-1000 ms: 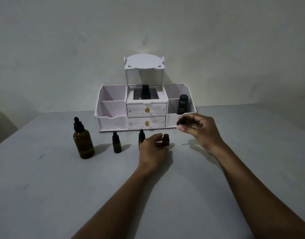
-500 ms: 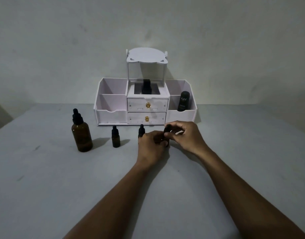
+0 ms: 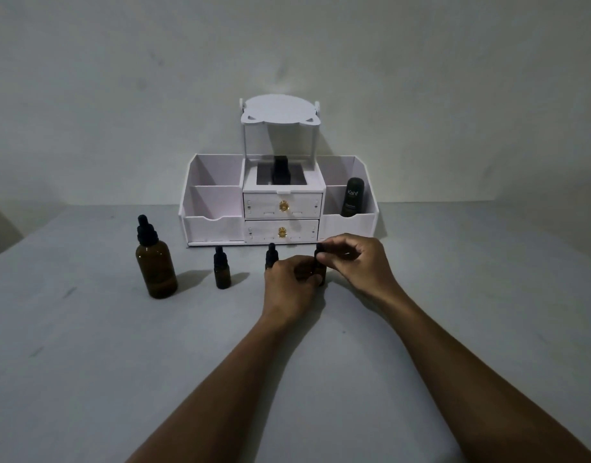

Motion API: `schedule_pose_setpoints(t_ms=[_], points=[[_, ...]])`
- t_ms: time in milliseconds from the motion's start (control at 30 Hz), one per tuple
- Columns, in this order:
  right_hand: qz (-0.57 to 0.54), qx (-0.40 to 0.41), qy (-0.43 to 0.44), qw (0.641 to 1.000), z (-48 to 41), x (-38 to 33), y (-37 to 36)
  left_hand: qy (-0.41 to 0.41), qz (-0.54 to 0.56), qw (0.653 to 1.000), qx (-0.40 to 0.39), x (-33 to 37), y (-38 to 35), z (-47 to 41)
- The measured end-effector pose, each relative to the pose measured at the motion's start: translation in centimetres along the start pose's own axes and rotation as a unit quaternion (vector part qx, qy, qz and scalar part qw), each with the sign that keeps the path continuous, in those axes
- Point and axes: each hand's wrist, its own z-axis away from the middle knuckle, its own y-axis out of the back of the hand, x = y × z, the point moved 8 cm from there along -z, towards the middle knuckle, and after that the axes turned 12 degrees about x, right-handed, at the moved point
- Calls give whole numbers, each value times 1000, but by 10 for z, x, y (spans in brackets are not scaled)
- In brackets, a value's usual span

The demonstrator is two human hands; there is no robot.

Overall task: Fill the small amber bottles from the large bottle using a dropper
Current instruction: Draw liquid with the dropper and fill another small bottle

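Our worry: if our right hand [image 3: 354, 262] twists the cap [image 3: 318, 252] while our left hand [image 3: 289, 284] grips too loosely, the small bottle [image 3: 321, 274] could spin or tip on the table [image 3: 87, 345] and knock the next bottle [image 3: 271, 259], just left of our left fingers [image 3: 302, 266]. Both forearms reach forward and meet at the small bottle. Left fingers curl round its body; right thumb and fingertips pinch the cap from above. The large bottle [image 3: 156, 269] stands capped, well left of the fingers.
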Motion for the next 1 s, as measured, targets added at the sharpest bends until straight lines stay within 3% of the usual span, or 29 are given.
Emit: schedule_pose_setpoints(t_ms=[400, 867, 1000], points=[[9, -18, 15, 1000, -1, 0, -5, 12, 17, 1000, -6, -5, -2, -2], [4, 28, 9, 1000, 2, 0, -4, -14, -8, 1000, -7, -4, -4, -4], [-9, 12, 26, 1000, 4, -3, -6, 22, 13, 1000, 2, -6, -5, 1]])
